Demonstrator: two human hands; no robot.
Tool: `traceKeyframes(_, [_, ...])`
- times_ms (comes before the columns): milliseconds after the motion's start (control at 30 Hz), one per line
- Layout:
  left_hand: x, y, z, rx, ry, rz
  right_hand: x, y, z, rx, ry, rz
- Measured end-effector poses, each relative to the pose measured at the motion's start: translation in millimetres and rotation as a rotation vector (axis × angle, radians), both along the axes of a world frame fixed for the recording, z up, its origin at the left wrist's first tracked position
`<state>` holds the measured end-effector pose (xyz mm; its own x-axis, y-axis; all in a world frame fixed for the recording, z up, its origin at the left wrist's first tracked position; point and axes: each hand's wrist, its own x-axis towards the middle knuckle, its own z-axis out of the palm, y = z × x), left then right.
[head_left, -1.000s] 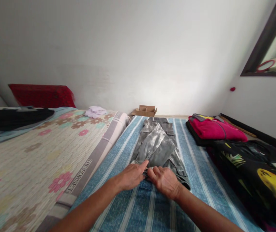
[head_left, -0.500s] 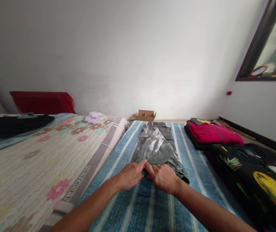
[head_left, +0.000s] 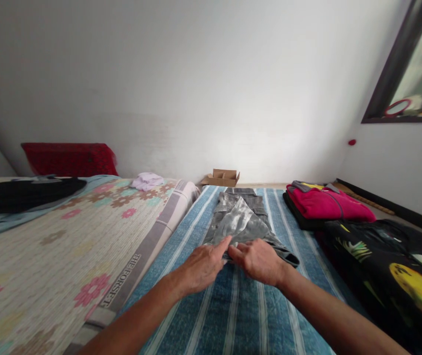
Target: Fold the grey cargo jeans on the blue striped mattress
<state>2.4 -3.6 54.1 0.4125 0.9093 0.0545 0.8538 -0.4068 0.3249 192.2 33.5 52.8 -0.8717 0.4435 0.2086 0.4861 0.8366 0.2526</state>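
A pair of grey camouflage trousers (head_left: 238, 219) lies folded lengthwise on the blue striped bedspread, with the waistband towards the wall. A paler triangular fold of the cloth rises to a point on top. At the near edge of the trousers, my left hand (head_left: 205, 266) is closed on the cloth, its thumb and forefinger pointing forward. Close beside it, my right hand (head_left: 260, 261) has curled fingers gripping the same edge. The cloth under both hands is hidden. To the right of my right hand, one hem juts out.
The blue striped bedspread (head_left: 212, 315) continues towards me. On the right lie a folded pink garment (head_left: 325, 204) and black printed clothing (head_left: 377, 266). A flowered bed cover (head_left: 103, 246), a pale cloth (head_left: 147, 181) and dark clothing (head_left: 25, 195) are left. By the wall sits a cardboard box (head_left: 224, 177).
Both hands have shifted slightly forward with the near edge of the trousers. My right hand has moved a little to the right, away from my left. The hem has spread rightward.
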Motion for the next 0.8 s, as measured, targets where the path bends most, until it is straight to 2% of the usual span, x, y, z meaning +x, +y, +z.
traceKeyframes(133, [-4.0, 2.9, 34.4, 0.000, -0.201, -0.079, 13.4, 7.2, 27.4, 0.054, 0.015, -0.004])
traceKeyframes(200, [-13.0, 4.1, 49.2, -0.017, -0.330, -0.062, 21.2, 2.1, 37.4, 0.090, 0.027, -0.006])
traceKeyframes(267, [-23.8, 5.4, 57.2, -0.013, -0.429, -0.014, 28.2, -13.5, 41.8, 0.130, 0.046, 0.023])
traceKeyframes(333, [-31.8, 7.2, 56.2, 0.004, -0.463, 0.020, 32.7, -37.6, 38.9, 0.159, 0.064, 0.096])
traceKeyframes(433, [-29.2, 12.3, 38.0, -0.022, -0.402, -0.012, 33.9, -75.2, 21.2, 0.176, 0.075, 0.211])
traceKeyframes(533, [-8.0, 23.0, 8.4, -0.064, -0.289, -0.127, 31.3, -97.9, -2.6, 0.219, 0.123, 0.275])
traceKeyframes(667, [30.4, 50.1, -24.6, -0.036, -0.137, -0.362, 29.5, -103.5, -19.7, 0.319, 0.227, 0.258])
traceKeyframes(800, [55.6, 78.8, -41.4, 0.066, -0.034, -0.475, 31.7, -103.8, -21.2, 0.428, 0.299, 0.258])
